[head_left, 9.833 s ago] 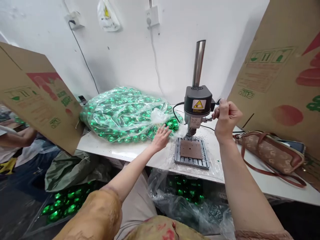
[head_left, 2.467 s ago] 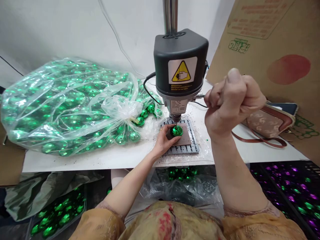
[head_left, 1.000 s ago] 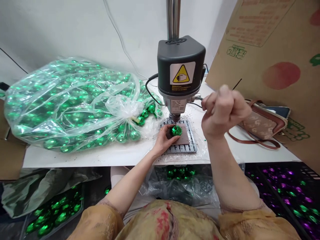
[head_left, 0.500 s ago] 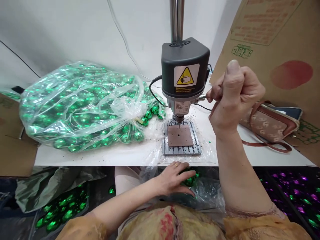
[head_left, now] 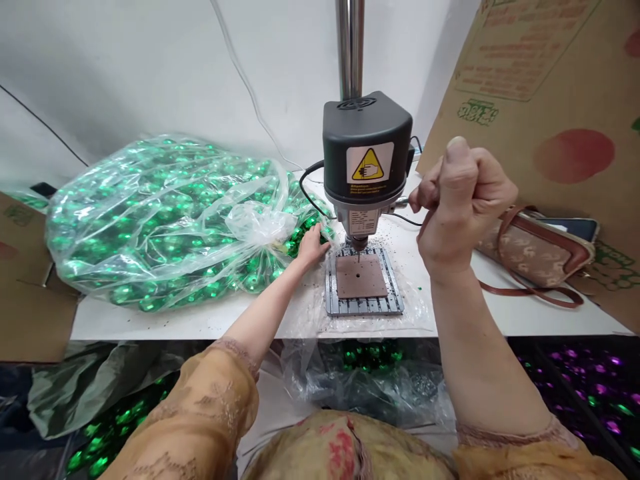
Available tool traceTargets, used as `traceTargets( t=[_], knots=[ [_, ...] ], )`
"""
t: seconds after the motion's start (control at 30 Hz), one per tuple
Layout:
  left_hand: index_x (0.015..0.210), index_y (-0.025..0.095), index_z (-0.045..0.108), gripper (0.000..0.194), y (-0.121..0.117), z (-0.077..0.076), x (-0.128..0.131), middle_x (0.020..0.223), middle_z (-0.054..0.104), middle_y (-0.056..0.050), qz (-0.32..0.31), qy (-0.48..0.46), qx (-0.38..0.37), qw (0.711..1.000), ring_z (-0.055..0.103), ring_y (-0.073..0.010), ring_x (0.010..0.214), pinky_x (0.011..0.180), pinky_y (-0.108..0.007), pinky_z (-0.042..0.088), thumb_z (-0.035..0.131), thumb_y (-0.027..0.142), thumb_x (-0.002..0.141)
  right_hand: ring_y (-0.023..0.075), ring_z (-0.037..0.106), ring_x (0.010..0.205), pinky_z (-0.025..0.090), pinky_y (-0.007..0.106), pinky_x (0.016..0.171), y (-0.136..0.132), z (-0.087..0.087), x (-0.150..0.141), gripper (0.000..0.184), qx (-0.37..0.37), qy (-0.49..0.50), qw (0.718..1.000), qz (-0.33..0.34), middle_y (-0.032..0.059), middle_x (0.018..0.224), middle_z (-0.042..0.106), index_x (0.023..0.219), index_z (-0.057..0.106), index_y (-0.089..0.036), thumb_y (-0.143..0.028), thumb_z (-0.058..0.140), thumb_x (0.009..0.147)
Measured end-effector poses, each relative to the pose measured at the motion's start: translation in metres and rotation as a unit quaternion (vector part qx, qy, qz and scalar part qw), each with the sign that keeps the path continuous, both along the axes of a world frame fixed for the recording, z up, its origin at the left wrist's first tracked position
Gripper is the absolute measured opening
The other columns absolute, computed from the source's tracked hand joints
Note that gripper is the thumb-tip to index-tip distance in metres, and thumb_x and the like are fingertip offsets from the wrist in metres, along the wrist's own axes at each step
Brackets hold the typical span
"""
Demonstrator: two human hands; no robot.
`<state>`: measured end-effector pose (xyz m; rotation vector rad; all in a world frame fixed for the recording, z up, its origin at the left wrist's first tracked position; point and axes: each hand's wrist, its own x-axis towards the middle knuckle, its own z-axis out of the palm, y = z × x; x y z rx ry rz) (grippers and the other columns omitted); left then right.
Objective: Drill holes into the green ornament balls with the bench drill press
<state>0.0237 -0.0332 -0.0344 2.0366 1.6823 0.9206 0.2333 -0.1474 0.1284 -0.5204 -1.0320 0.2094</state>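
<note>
A small black bench drill (head_left: 367,150) stands on a white table (head_left: 210,317), its bit above a brown pad on a slotted grey base plate (head_left: 363,280). The pad is bare. My right hand (head_left: 463,197) is clenched in a fist round the drill's feed lever, to the right of the drill head. My left hand (head_left: 313,245) reaches into the mouth of a clear plastic bag of shiny green balls (head_left: 160,217), fingers among the balls beside the plate; what they hold is hidden.
A brown handbag (head_left: 537,247) lies on the table at the right, in front of a cardboard sheet (head_left: 550,100). Below the table edge a plastic bag (head_left: 370,373) holds green balls. More green balls (head_left: 105,430) lie lower left, purple ones (head_left: 580,383) lower right.
My left hand held a green ball under the bit, dropped it into the bag below the table edge, and has now gone up to the big bag. My right fist stayed on the lever.
</note>
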Motion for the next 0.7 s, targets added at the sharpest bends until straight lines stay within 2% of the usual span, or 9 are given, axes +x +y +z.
traceTargets(
  t=[0.13,0.2,0.23,0.3,0.37,0.43,0.5,0.6,0.7],
  knots=[
    [0.109,0.02,0.055,0.049,-0.015,0.004,-0.007,0.093,0.063,-0.002,0.099,-0.078,0.002,0.992,0.063,-0.0235,0.09,0.084,-0.034,0.048,0.082,0.014,0.068,0.0038,0.033,0.043,0.03,0.027,0.045,0.0,-0.001,0.001,0.052,-0.002,0.005,1.0,0.013,-0.0073,0.049,0.036,0.06,0.035,-0.022,-0.051,0.064,0.092],
    [0.106,0.021,0.053,0.052,-0.032,0.011,-0.013,0.085,0.058,0.002,0.146,-0.168,-0.004,0.975,0.059,-0.0182,0.079,0.075,-0.03,0.046,0.085,0.02,0.066,0.0041,0.032,0.043,0.03,0.027,0.045,0.0,-0.002,0.001,0.054,-0.008,0.006,1.0,0.014,-0.0075,0.049,0.035,0.06,0.034,-0.022,-0.054,0.065,0.091],
    [0.106,0.021,0.052,0.052,-0.043,0.016,-0.015,0.082,0.056,0.003,0.144,-0.227,-0.012,0.963,0.057,-0.0161,0.075,0.07,-0.028,0.044,0.086,0.025,0.067,0.0042,0.032,0.043,0.029,0.028,0.045,0.001,-0.002,0.001,0.055,-0.009,0.008,1.0,0.014,-0.0077,0.049,0.035,0.06,0.034,-0.023,-0.056,0.066,0.09],
    [0.114,0.023,0.051,0.052,-0.068,0.026,-0.016,0.082,0.058,0.003,0.081,-0.361,-0.051,0.927,0.057,-0.0139,0.067,0.06,-0.025,0.041,0.082,0.041,0.076,0.0044,0.032,0.042,0.029,0.028,0.045,0.001,-0.002,0.001,0.055,-0.006,0.018,1.0,0.014,-0.0081,0.048,0.035,0.06,0.034,-0.023,-0.057,0.067,0.089],
    [0.123,0.024,0.052,0.054,-0.094,0.036,-0.011,0.089,0.064,-0.001,-0.022,-0.475,-0.115,0.872,0.062,-0.0147,0.066,0.056,-0.024,0.044,0.074,0.055,0.084,0.0045,0.032,0.042,0.029,0.029,0.044,0.002,-0.001,0.0,0.054,0.0,0.028,1.0,0.012,-0.0083,0.048,0.036,0.06,0.036,-0.023,-0.057,0.067,0.088],
    [0.126,0.025,0.054,0.058,-0.116,0.042,-0.002,0.097,0.069,-0.004,-0.095,-0.541,-0.175,0.817,0.069,-0.0172,0.072,0.059,-0.027,0.052,0.073,0.062,0.085,0.0048,0.032,0.042,0.029,0.029,0.044,0.001,-0.001,0.0,0.053,0.001,0.032,0.999,0.011,-0.0079,0.048,0.037,0.059,0.038,-0.023,-0.056,0.068,0.088],
    [0.124,0.024,0.059,0.06,-0.132,0.042,0.008,0.103,0.071,-0.005,-0.118,-0.575,-0.215,0.781,0.072,-0.0183,0.08,0.068,-0.031,0.059,0.08,0.06,0.082,0.0054,0.032,0.042,0.029,0.031,0.044,0.001,-0.001,0.0,0.053,-0.004,0.031,0.999,0.012,-0.0073,0.048,0.037,0.059,0.038,-0.023,-0.057,0.069,0.086],
    [0.122,0.022,0.063,0.059,-0.143,0.032,0.021,0.109,0.072,-0.005,-0.127,-0.587,-0.246,0.761,0.072,-0.0183,0.089,0.079,-0.033,0.062,0.091,0.046,0.075,0.006,0.032,0.043,0.031,0.031,0.045,0.0,-0.001,0.001,0.054,-0.016,0.019,1.0,0.006,-0.0065,0.049,0.036,0.059,0.037,-0.023,-0.059,0.068,0.086],
    [0.124,0.022,0.064,0.058,-0.142,0.02,0.029,0.111,0.073,-0.006,-0.124,-0.578,-0.247,0.768,0.071,-0.0174,0.087,0.073,-0.03,0.061,0.09,0.046,0.078,0.0054,0.031,0.045,0.032,0.029,0.046,0.0,-0.003,0.002,0.054,-0.022,-0.01,1.0,-0.009,-0.0063,0.05,0.033,0.061,0.033,-0.023,-0.059,0.062,0.09]
  ],
)
